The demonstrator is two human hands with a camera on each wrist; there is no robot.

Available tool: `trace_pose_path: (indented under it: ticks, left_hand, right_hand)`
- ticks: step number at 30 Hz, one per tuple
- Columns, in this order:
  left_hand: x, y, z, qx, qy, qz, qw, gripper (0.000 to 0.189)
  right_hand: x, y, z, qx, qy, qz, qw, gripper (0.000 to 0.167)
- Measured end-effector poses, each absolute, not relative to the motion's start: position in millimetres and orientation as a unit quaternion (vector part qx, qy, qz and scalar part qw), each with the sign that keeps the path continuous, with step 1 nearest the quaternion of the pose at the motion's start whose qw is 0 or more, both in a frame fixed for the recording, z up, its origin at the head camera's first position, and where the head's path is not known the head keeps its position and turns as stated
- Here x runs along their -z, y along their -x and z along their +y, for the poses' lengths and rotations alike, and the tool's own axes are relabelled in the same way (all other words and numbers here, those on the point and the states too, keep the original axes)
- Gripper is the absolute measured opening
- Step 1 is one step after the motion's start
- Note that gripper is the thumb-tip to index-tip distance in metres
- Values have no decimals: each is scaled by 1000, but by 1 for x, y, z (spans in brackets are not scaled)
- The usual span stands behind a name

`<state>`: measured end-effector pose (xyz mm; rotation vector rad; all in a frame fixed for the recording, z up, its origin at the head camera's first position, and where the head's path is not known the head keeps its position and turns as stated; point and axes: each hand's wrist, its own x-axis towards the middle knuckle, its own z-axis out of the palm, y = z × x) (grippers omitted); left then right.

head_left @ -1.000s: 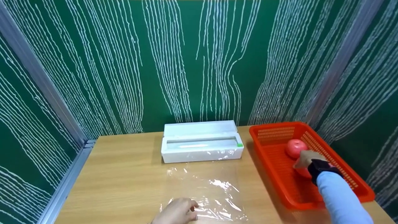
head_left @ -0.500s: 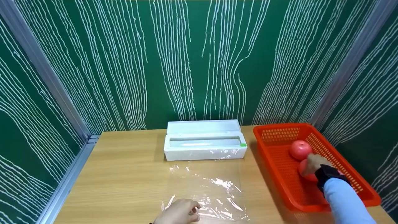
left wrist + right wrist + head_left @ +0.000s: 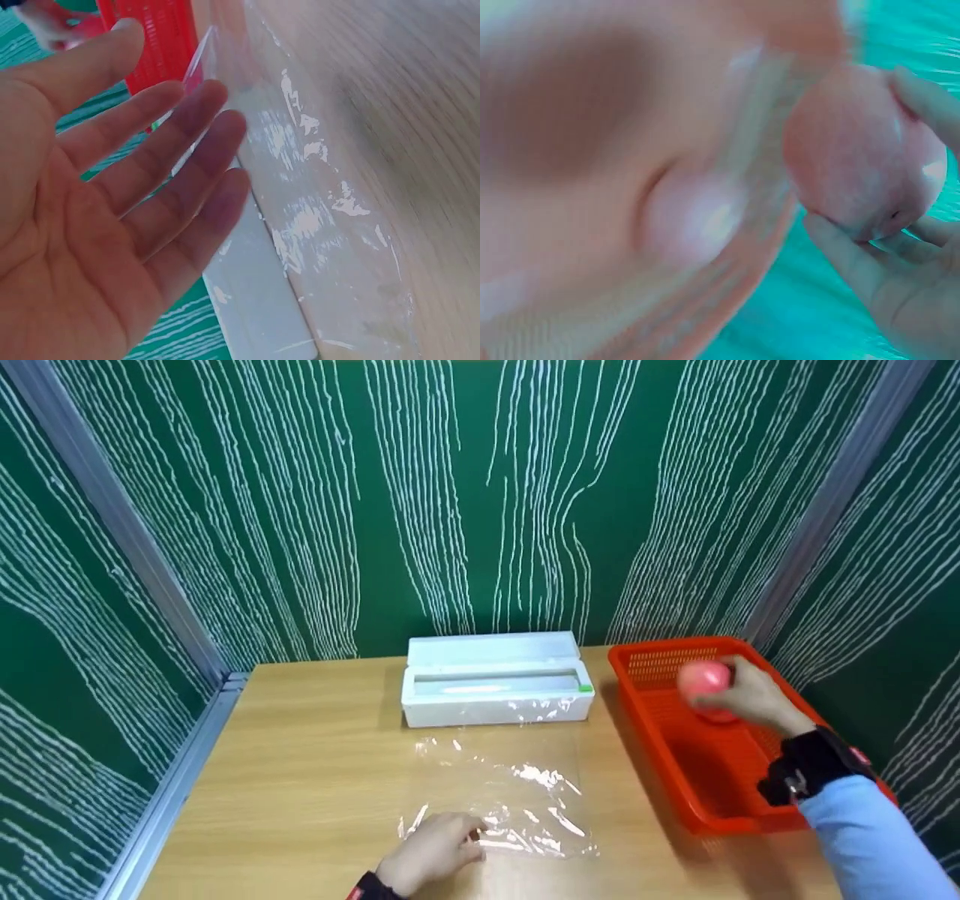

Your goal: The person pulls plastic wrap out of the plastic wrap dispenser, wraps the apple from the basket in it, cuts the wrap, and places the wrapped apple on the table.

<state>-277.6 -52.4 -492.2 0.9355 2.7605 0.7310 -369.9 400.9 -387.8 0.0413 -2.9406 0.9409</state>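
A pinkish-red apple (image 3: 702,678) is gripped by my right hand (image 3: 756,697) above the orange-red plastic basket (image 3: 667,757). In the right wrist view, fingers and thumb sit around the held apple (image 3: 855,154), while the second apple (image 3: 694,219) lies blurred in the basket. My left hand (image 3: 436,846) is at the near left edge of a sheet of clear plastic film (image 3: 525,791). Seen in the left wrist view, the left palm (image 3: 82,247) holds nothing and its fingers are loosely extended beside the film (image 3: 315,217); contact with it cannot be made out.
A white cling film box (image 3: 499,709) with its lid raised stands at the back middle; the film runs from its front over the wooden table (image 3: 315,780). A green tab (image 3: 586,688) marks its right end. Green walls with white streaks enclose the table.
My right hand has lifted one apple from the basket and moved up and back with it, passing over the other. My left hand has stayed by the film; the head view has shifted slightly.
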Motion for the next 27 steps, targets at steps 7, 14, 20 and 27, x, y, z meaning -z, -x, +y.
trace_pose_path:
  ticks: [7,14,20,27]
  left_hand:
    - [489,289,-45,-310,-269,912,-2,24]
    - [479,297,-8,-654,-190,729,70,57]
    - [477,295,6,-767,-180,608,103,90]
    - [477,291,-9,-761,-167,621,89,93]
  right_hand:
    - [378,347,318,-503,-23,-862,56,84]
    - [418,320,239,-637,-81,-764,62,73]
    - [451,304,200,-664,-103,-740,30,76]
    - [467,300,182,-684,-178,-707,-10,81]
